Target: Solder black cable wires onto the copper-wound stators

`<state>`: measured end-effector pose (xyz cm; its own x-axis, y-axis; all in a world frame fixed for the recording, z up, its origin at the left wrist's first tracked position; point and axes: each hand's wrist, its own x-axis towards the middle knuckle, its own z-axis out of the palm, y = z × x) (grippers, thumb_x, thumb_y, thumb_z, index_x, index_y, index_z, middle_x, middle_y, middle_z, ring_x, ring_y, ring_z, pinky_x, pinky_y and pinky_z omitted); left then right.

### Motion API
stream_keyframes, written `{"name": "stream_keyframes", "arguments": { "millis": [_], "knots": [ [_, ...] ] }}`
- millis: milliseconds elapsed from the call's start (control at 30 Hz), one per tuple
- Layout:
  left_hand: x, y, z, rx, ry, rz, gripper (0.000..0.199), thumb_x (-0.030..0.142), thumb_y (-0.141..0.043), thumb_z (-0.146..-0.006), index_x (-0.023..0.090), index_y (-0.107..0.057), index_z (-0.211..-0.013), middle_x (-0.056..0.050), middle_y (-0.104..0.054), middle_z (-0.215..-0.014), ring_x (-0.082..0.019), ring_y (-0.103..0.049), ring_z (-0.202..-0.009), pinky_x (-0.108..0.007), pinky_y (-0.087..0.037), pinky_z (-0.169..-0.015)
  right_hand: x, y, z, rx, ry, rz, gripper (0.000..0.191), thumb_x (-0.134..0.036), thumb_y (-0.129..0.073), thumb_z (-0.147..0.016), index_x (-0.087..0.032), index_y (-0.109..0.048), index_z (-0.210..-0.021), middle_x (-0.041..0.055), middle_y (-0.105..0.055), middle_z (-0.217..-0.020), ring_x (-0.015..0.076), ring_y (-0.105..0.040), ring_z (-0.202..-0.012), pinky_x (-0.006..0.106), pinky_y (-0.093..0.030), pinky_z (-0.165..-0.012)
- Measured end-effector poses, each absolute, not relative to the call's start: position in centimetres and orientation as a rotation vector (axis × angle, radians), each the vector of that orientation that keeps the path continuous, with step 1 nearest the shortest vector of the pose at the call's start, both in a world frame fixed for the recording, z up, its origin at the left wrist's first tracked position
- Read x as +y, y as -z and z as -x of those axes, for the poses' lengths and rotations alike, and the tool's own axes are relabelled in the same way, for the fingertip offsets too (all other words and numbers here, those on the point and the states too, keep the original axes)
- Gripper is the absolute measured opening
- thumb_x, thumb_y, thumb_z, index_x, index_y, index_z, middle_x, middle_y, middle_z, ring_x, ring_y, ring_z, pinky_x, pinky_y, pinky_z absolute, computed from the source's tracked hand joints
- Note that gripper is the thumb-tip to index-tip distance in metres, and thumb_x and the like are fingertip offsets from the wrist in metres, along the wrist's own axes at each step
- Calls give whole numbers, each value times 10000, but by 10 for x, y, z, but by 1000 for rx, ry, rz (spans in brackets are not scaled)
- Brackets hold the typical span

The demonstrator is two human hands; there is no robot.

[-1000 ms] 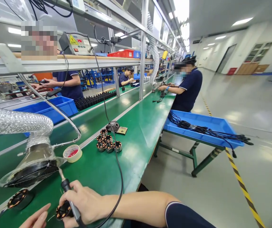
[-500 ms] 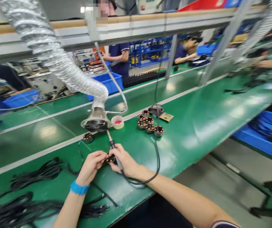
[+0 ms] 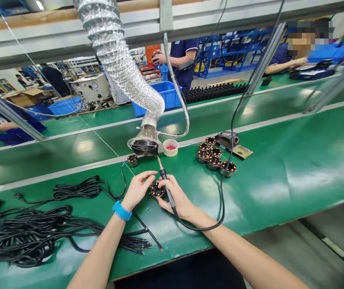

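Observation:
My right hand (image 3: 178,196) is wrapped round a soldering iron (image 3: 167,188), its tip pointing up and away from me. The thumb and fingers of that same hand also hold a motor stator (image 3: 157,190), a dark ring with copper windings. Just left of the stator is my left hand (image 3: 138,188), wearing a blue wristband; its fingers reach out with a gap from the thumb, and I see nothing in them. Beyond the iron's tip sits a fume extractor hood (image 3: 145,140). Another stator (image 3: 132,160) stands left of the hood, near a black cable.
Several stators (image 3: 215,154) are grouped to the right beside a metal soldering iron holder (image 3: 227,139). A tape roll (image 3: 170,147) containing something red adjoins the hood. Bundled black cables (image 3: 36,233) cover the left of the green bench (image 3: 280,176). Co-workers are across the bench.
The camera view has swung left, so things appear further right. My left fingers have come off the stator and opened a little. The right hand keeps the iron and stator.

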<state>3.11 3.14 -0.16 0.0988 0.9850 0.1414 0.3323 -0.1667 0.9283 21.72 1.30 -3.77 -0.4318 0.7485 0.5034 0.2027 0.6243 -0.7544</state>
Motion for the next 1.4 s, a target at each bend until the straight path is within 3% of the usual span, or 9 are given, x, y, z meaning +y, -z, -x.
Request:
{"name": "stream_keyframes", "arguments": {
  "millis": [267,467,567,700,833,900,967,1067,1400],
  "knots": [
    [21,-4,-2,1445,-857,-1681,296,426,-625,-828,154,-696,-737,-40,-667,-730,-159,-557,-678,-254,-410,-626,13,36,-218,-1937,-797,760,434,-117,-639,-781,-264,-493,-1162,66,-431,-1219,192,-553,-1135,394,-476,-1008],
    [23,3,-18,1176,-863,-1089,400,503,-742,-717,121,-626,-711,39,-464,-585,-36,-245,-437,-219,-123,-426,14,34,-217,-1966,-803,771,395,-130,-635,-782,-259,-503,-1131,58,-455,-1173,187,-585,-1035,392,-504,-962],
    [22,6,-24,1147,-905,-952,419,495,-783,-693,100,-663,-770,44,-461,-589,-19,-210,-421,-227,-83,-420,14,33,-218,-1980,-793,785,371,-133,-633,-788,-259,-502,-1111,55,-451,-1163,191,-580,-1047,387,-505,-956],
    [17,0,-15,1259,-922,-1057,470,565,-671,-793,98,-718,-834,6,-541,-601,-35,-234,-409,-226,-124,-418,13,34,-219,-1970,-800,770,378,-145,-633,-793,-259,-492,-1125,53,-448,-1160,189,-566,-1071,383,-494,-972],
    [12,-13,3,1431,-894,-1516,499,540,-548,-884,149,-694,-611,-80,-676,-723,-132,-518,-584,-242,-352,-527,15,34,-223,-1926,-789,806,390,-144,-629,-801,-262,-484,-1144,56,-438,-1185,181,-566,-1062,383,-487,-982],
    [9,-19,12,1342,-667,-1768,396,476,-590,-868,174,-731,-654,-77,-695,-786,-176,-581,-701,-261,-413,-623,18,33,-226,-1903,-761,834,394,-135,-627,-800,-262,-484,-1143,56,-435,-1185,181,-567,-1060,382,-483,-985],
    [5,-23,20,1204,-388,-1907,219,393,-669,-809,208,-782,-836,-55,-678,-817,-181,-583,-720,-263,-423,-651,21,32,-230,-1874,-722,864,394,-131,-627,-795,-261,-484,-1138,56,-437,-1175,183,-567,-1061,384,-478,-990],
    [1,-25,29,1101,-132,-1986,276,270,-720,-731,237,-765,-1001,-43,-631,-905,-178,-569,-766,-254,-420,-670,24,32,-232,-1818,-657,909,387,-124,-628,-787,-259,-488,-1121,59,-444,-1169,198,-565,-1091,400,-465,-1011],
    [2,-15,16,1085,-54,-2179,293,255,-817,-700,203,-693,-961,-18,-569,-944,-167,-534,-814,-251,-404,-731,25,35,-230,-1806,-569,1007,377,-165,-671,-790,-257,-492,-1109,72,-450,-1164,228,-584,-1075,411,-502,-968]
  ]
}}
